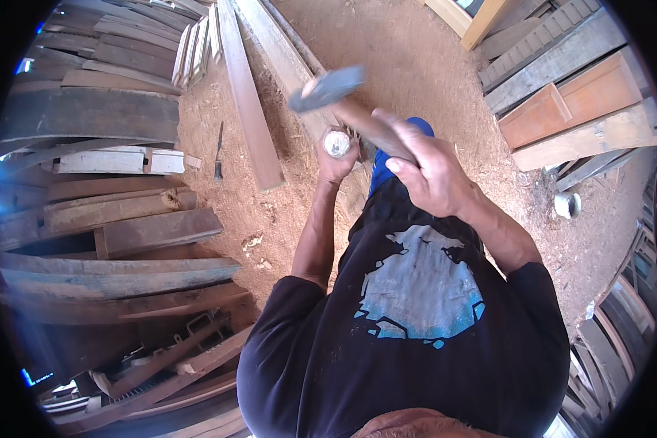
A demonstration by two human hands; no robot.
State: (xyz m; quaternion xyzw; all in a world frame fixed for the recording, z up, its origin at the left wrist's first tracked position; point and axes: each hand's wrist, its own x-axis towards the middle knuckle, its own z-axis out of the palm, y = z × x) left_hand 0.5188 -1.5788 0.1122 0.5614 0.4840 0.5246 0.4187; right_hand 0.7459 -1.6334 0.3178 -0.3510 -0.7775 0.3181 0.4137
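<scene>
My left hand [337, 160] is wrapped round the upright handle of what looks like a chisel [336, 144]. Only its round, pale, worn end shows; the lower part is hidden by my fist. In my right hand [438, 171] is a hammer [369, 125], gripped by its wooden handle. The dark hammer head, blurred by motion, is up above and just beyond the chisel's end, apart from it. Beneath my left hand runs a long timber beam [288, 55], leading away from me.
A loose plank [252, 109] lies left of the beam. A thin dark tool [218, 157] rests on the sawdust-covered ground. Stacked boards [124, 226] line the left side, and more timber [569, 102] leans at the right. A white cup-like container [566, 205] stands at right.
</scene>
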